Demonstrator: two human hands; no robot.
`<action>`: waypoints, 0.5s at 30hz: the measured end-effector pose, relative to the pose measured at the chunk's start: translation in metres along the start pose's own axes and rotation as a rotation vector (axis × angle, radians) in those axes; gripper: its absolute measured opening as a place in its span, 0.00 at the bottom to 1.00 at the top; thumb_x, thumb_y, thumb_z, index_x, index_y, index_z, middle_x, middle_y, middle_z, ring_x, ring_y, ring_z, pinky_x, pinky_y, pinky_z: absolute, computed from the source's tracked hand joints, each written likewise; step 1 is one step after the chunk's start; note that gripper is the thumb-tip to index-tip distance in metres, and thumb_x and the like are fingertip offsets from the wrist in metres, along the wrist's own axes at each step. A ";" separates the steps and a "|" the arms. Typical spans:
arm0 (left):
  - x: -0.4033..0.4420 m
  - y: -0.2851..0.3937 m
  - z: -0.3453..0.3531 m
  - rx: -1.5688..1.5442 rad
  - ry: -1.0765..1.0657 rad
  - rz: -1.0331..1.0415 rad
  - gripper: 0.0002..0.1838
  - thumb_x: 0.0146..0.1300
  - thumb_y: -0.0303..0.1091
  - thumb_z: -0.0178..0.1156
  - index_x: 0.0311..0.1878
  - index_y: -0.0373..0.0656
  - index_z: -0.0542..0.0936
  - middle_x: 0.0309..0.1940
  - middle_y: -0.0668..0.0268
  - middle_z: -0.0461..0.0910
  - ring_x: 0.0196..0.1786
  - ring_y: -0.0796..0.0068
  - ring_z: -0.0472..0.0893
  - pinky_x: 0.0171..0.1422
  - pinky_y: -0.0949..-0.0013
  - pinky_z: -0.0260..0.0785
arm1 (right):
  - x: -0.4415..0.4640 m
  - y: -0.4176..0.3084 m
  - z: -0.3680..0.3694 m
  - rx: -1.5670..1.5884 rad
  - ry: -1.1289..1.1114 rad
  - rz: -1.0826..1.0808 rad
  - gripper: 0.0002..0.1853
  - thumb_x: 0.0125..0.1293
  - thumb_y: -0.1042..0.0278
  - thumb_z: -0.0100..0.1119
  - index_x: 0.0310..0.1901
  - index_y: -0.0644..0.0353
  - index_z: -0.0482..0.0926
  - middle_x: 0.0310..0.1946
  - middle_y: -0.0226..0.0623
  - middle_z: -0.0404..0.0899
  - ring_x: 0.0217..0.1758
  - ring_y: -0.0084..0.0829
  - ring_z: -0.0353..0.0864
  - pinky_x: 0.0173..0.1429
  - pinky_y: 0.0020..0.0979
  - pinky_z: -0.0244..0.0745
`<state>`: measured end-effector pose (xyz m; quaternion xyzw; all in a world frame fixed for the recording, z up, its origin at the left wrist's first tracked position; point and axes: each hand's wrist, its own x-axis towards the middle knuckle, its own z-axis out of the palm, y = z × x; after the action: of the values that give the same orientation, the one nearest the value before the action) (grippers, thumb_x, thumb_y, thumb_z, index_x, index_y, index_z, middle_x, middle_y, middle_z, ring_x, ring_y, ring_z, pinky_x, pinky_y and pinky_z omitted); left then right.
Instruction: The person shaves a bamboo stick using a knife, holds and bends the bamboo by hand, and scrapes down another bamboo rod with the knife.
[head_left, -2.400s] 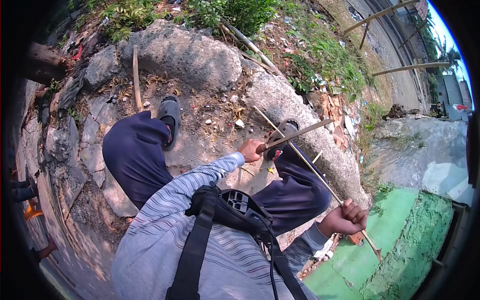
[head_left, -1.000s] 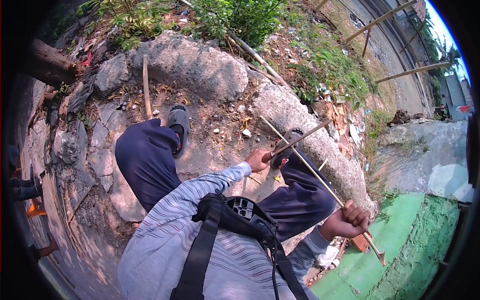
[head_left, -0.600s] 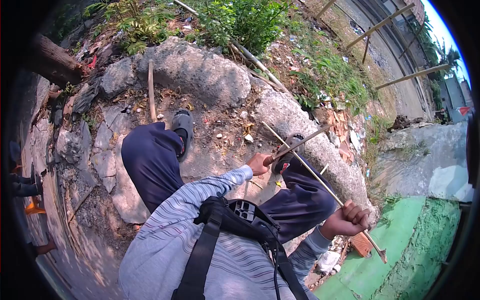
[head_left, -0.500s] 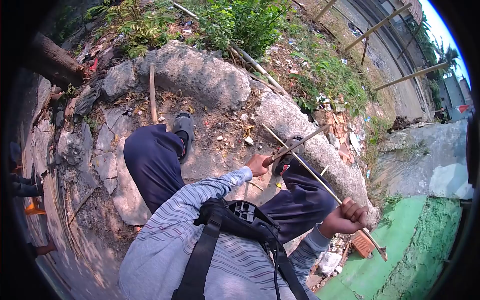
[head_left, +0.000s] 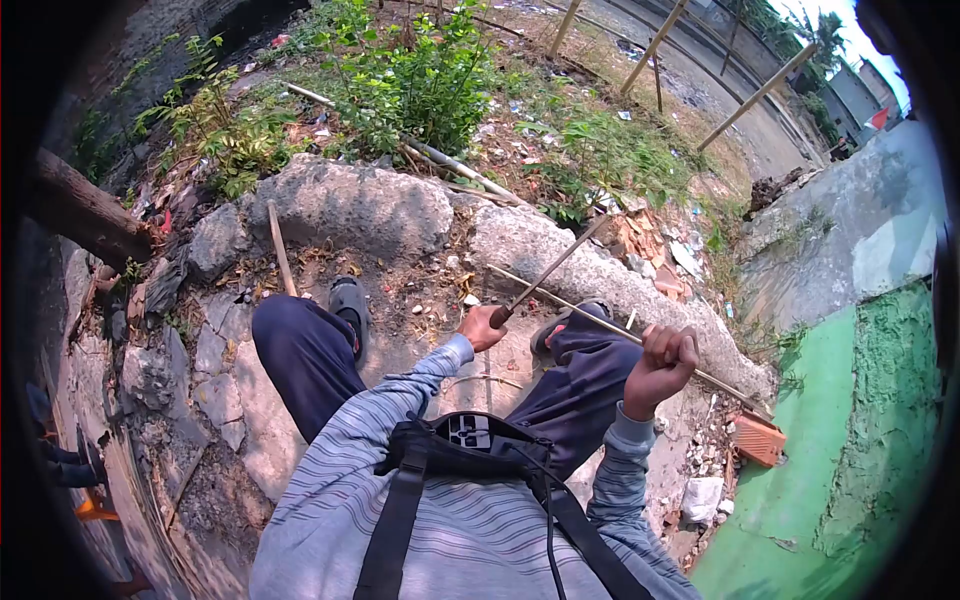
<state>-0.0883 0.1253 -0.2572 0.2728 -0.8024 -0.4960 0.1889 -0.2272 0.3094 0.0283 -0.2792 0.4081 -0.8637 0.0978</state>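
So the person's sitting low with knees spread, and both hands are busy out front. Left hand (head_left: 483,328) has its fingers wrapped round the dark handle of a long knife (head_left: 558,262) — looks like a full, closed grip, probably because a blade that long needs a firm hold at one end. The blade points forward and off to the right, which keeps the tip away from the legs.

Right hand (head_left: 663,372) is curled up like a fist over a long thin stick (head_left: 590,316). Looks to me like it's gripped, though the hand hides that stretch, so I can't tell how tight. The stick slants across in front of the right knee, its near end over by a orange brick (head_left: 758,438) and its far end out over the ground between the feet. Holding it well back from the knife leaves a good bare length between the two hands, with the fingers clear of the edge, I'd guess. Blade and stick cross in the view, but I can't tell if they touch.

Feet in dark shoes (head_left: 350,310) sit wide apart, likely for balance, facing a rough concrete kerb (head_left: 355,210) — another pole (head_left: 281,250) leans there past the left knee.
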 end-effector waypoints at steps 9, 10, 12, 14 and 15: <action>0.003 0.067 -0.017 -0.074 0.007 0.107 0.19 0.55 0.43 0.74 0.30 0.36 0.78 0.20 0.66 0.71 0.25 0.76 0.68 0.31 0.64 0.64 | -0.014 -0.044 -0.020 -0.896 -0.291 -0.242 0.22 0.80 0.59 0.41 0.29 0.64 0.71 0.29 0.36 0.73 0.34 0.27 0.71 0.42 0.31 0.68; 0.000 0.084 -0.022 -0.092 -0.012 0.097 0.19 0.58 0.43 0.73 0.30 0.37 0.78 0.20 0.69 0.72 0.25 0.77 0.68 0.32 0.65 0.64 | -0.016 -0.052 -0.024 -0.990 -0.281 -0.245 0.25 0.82 0.53 0.41 0.30 0.64 0.74 0.28 0.33 0.73 0.30 0.23 0.71 0.37 0.28 0.67; 0.000 0.108 -0.028 -0.034 -0.045 0.141 0.21 0.61 0.45 0.72 0.28 0.38 0.76 0.18 0.71 0.70 0.25 0.78 0.68 0.30 0.66 0.63 | -0.023 -0.065 -0.034 -0.948 -0.250 -0.169 0.27 0.82 0.50 0.42 0.31 0.63 0.75 0.26 0.31 0.72 0.26 0.21 0.70 0.34 0.27 0.66; -0.002 0.131 -0.027 -0.092 -0.022 0.191 0.23 0.64 0.48 0.71 0.26 0.40 0.74 0.17 0.74 0.67 0.23 0.81 0.67 0.28 0.68 0.59 | -0.030 -0.077 -0.046 -0.822 -0.230 -0.074 0.27 0.81 0.50 0.45 0.29 0.64 0.75 0.25 0.33 0.72 0.22 0.21 0.68 0.27 0.26 0.61; -0.004 0.147 -0.027 -0.087 -0.041 0.207 0.23 0.64 0.48 0.71 0.26 0.40 0.74 0.17 0.74 0.67 0.23 0.81 0.67 0.28 0.68 0.59 | -0.033 -0.085 -0.050 -0.825 -0.206 -0.085 0.27 0.81 0.50 0.45 0.29 0.64 0.75 0.25 0.33 0.72 0.22 0.21 0.68 0.27 0.26 0.61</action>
<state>-0.1065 0.1625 -0.1135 0.1698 -0.8078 -0.5134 0.2345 -0.2232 0.4103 0.0541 -0.3966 0.6956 -0.5988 -0.0176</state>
